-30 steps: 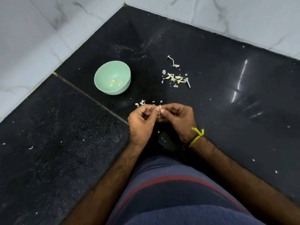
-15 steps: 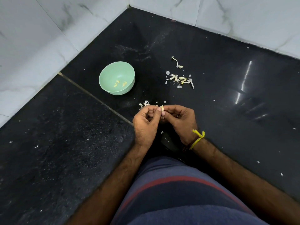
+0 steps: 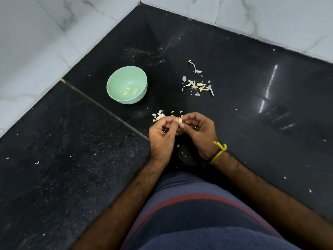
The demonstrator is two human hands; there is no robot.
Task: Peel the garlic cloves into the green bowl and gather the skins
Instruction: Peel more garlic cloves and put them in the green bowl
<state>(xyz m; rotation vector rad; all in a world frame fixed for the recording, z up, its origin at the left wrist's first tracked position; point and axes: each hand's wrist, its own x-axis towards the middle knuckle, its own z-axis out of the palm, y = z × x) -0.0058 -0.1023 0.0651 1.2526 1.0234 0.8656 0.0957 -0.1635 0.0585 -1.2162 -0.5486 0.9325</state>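
A pale garlic clove (image 3: 180,120) is pinched between the fingertips of both hands above the black counter. My left hand (image 3: 162,138) holds it from the left, my right hand (image 3: 200,131) from the right, thumbs meeting at the clove. The green bowl (image 3: 115,82) stands up and left of the hands with two peeled cloves (image 3: 130,91) inside. A small heap of skins (image 3: 159,115) lies just beyond my left fingers. A second scatter of skins and garlic pieces (image 3: 197,85) lies farther back to the right.
The black stone counter (image 3: 252,109) ends in white marble walls (image 3: 27,51) at the left and back. A seam (image 3: 100,107) crosses the counter diagonally. Tiny skin flecks dot the surface. A yellow thread band (image 3: 219,152) circles my right wrist. My lap fills the bottom.
Both hands stay together on the clove; the fingers have shifted slightly and more of the pale clove shows between the thumbs. The view has drifted a little.
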